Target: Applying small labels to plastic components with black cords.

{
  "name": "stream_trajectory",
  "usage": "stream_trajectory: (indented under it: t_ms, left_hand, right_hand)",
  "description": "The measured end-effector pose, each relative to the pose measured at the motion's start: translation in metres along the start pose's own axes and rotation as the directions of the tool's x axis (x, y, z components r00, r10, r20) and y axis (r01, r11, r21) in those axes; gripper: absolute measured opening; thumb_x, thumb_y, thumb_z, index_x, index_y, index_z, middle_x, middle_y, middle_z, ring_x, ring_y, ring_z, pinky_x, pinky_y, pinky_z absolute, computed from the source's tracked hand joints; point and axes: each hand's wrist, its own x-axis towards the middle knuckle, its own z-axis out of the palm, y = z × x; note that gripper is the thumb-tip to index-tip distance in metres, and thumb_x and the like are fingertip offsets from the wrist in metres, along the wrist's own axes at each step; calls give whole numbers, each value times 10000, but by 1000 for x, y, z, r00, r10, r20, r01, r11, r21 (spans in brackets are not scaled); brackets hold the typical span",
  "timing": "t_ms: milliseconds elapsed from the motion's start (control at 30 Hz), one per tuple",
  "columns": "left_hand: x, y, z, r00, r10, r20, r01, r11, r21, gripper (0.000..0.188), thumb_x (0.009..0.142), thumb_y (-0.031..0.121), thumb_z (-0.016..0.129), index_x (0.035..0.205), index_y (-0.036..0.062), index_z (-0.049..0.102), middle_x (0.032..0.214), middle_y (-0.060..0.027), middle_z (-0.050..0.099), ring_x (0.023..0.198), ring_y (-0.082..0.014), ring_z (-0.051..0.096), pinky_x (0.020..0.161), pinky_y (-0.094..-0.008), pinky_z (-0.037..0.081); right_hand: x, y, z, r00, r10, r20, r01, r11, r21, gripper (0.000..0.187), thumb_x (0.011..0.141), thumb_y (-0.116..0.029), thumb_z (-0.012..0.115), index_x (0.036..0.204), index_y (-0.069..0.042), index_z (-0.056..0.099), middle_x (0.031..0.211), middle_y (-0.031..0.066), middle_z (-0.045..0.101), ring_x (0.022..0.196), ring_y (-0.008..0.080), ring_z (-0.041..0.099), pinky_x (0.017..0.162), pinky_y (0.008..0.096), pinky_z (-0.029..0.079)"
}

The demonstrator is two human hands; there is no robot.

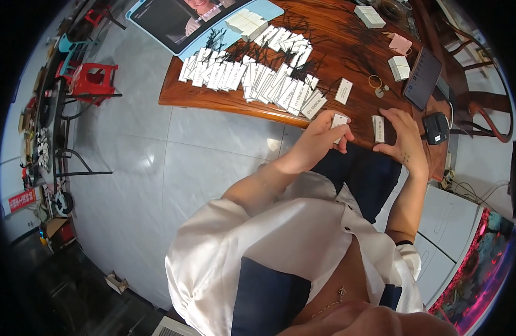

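My left hand (323, 137) is closed on a small white hang tag (339, 121), pinched between thumb and fingers at the table's front edge. To its right, my right hand (404, 140) curves around a short stack of white tags (378, 129), thumb and forefinger apart at its two ends. Whether the fingertips touch the stack I cannot tell. A single white tag (343, 91) lies flat just beyond my left hand. Farther left, long overlapping rows of tags (263, 81) with black strings are spread over the wooden table (347, 53).
A tablet in a light-blue frame (182, 25) lies at the far left, a block of white cards (247, 24) beside it. White card stacks (399, 68), a pink pouch (400, 44), a dark laptop-like screen (422, 77) and a black box-shaped device (435, 128) stand right. Red stools (94, 79) are left.
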Motion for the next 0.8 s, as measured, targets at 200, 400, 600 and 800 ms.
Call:
stream_trajectory:
  t_ms: [200,400,600,800]
  left_hand:
    - [4,-7,-3,999,30,28,-29,1000,-5,218,939,118,518,1121,13,460,884,-68,588,699,-93,558,639,-247,491]
    - [6,-8,-3,998,48,28,-48,999,-18,225,937,121,526,1124,12,461,883,-74,589,702,-92,560,636,-242,490]
    - [8,-9,-6,999,49,6,-49,999,25,201,950,125,508,1127,38,469,917,-77,596,727,-99,550,685,-251,483]
    - [11,-9,-2,998,66,-13,-65,998,18,239,909,87,580,1118,36,475,948,-84,601,747,-95,559,714,-253,485]
  right_hand:
    - [6,9,-5,993,10,113,-12,1000,22,668,509,-240,838,1101,-56,589,1133,103,548,1089,312,503,933,394,379]
    - [4,2,-7,996,43,78,-41,999,-29,634,543,-229,829,1102,-52,590,1116,104,570,1095,318,502,948,398,369]
    - [0,3,-6,996,12,-86,-15,1000,-25,610,571,-213,818,1116,-57,591,1114,113,592,1064,330,518,951,404,367]
    - [-3,-13,-6,984,45,-175,-39,999,38,618,559,-208,814,1106,-47,576,1074,134,587,1041,341,524,916,420,393]
